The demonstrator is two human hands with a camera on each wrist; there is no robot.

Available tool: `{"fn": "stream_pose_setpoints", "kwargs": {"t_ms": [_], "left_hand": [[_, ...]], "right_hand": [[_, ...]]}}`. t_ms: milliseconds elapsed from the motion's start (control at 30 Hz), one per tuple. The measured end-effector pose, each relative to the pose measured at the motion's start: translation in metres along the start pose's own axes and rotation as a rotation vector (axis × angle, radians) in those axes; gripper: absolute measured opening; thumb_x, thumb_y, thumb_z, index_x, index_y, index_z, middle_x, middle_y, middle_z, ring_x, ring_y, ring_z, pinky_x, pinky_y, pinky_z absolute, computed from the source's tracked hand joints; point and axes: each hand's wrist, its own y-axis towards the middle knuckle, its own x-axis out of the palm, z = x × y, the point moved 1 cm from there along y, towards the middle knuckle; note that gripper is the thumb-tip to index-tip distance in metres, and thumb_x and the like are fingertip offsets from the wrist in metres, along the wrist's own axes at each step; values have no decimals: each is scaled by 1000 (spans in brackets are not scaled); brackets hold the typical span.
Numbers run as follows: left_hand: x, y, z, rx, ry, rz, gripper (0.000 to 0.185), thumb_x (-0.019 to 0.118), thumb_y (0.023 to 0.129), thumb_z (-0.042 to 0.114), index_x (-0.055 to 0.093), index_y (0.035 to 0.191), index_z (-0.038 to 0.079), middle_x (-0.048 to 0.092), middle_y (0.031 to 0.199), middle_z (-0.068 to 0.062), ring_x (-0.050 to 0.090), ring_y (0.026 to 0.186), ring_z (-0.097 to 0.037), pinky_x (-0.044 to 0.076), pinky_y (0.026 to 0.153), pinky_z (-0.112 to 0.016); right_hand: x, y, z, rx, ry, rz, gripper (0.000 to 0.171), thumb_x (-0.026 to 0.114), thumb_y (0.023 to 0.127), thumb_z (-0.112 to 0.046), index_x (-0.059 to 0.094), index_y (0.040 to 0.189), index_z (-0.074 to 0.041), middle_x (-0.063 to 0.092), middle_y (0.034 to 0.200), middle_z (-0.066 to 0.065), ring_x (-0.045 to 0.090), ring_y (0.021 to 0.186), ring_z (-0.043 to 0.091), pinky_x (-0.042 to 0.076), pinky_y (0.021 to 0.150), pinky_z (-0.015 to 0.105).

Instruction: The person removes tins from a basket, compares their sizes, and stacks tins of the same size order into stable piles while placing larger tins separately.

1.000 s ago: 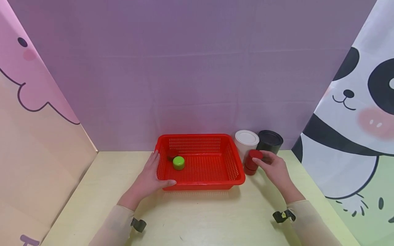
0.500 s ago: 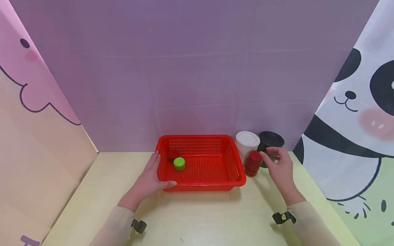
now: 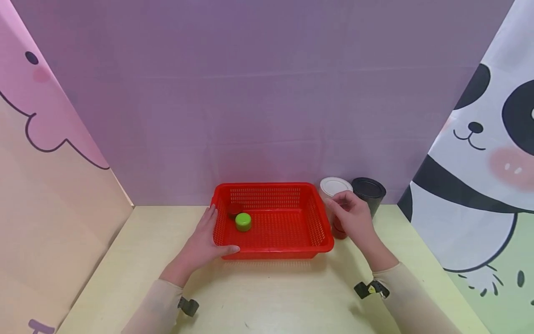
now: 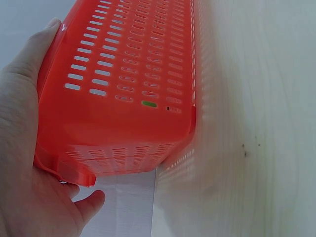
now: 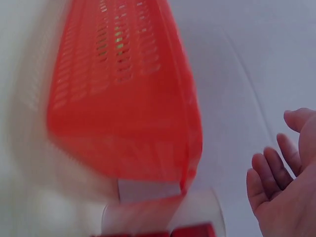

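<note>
My left hand [image 3: 202, 243] rests on the left front corner of a red plastic basket [image 3: 271, 255], its thumb on the front rim and its fingers straight along the left side. Inside the basket sit a small green round capped piece [image 3: 243, 222] and, behind it, a dark red round piece [image 3: 235, 210]. My right hand [image 3: 354, 218] hovers over a red cylinder [image 3: 340, 231], hiding its top. In the right wrist view the fingers [image 5: 276, 173] curl loosely with nothing between them. The red cylinder stands upright to the right of the basket.
A white lidded canister [image 3: 335, 185] and a black lidded canister [image 3: 369, 188] stand behind the right hand. A purple backdrop [image 3: 267, 102] rises behind the basket. Printed side panels flank the pale wooden table [image 3: 267, 297].
My right hand let go of the red cylinder, drew back to the right, then moved left over it. The cylinder stays in place. My left hand has kept still on the basket.
</note>
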Motion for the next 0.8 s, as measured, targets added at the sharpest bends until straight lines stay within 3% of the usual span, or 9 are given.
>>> {"fn": "stream_pose_setpoints", "kwargs": {"t_ms": [167, 267, 567, 800], "left_hand": [[1, 0, 0, -5, -1, -2, 140, 99, 77, 53, 12, 178, 9, 7, 186, -9, 10, 170, -37, 59, 106, -61], [0, 0, 0, -7, 2, -1, 140, 99, 77, 54, 13, 178, 9, 7, 186, -9, 10, 170, -37, 59, 106, -61], [-2, -1, 2, -16, 16, -9, 140, 98, 78, 56, 12, 178, 8, 6, 186, -10, 8, 170, -38, 58, 107, -61], [-1, 0, 3, -11, 7, -9, 140, 98, 78, 55, 13, 178, 8, 7, 186, -10, 8, 170, -38, 58, 107, -61]], "right_hand": [[17, 7, -19, 63, 25, -135, 36, 78, 106, -34, 71, 124, -3, 73, 120, 20, 67, 109, 37, 65, 89, 35], [29, 15, -27, 84, 10, -235, 34, 79, 105, -33, 70, 125, -6, 71, 121, 16, 65, 112, 40, 65, 95, 44], [69, 41, -43, 58, -122, -437, 24, 82, 102, -35, 74, 117, -17, 74, 114, 6, 67, 109, 31, 63, 93, 44], [101, 55, -55, 1, -196, -610, 21, 82, 102, -34, 75, 113, -17, 75, 110, 4, 68, 108, 29, 61, 94, 39]]}}
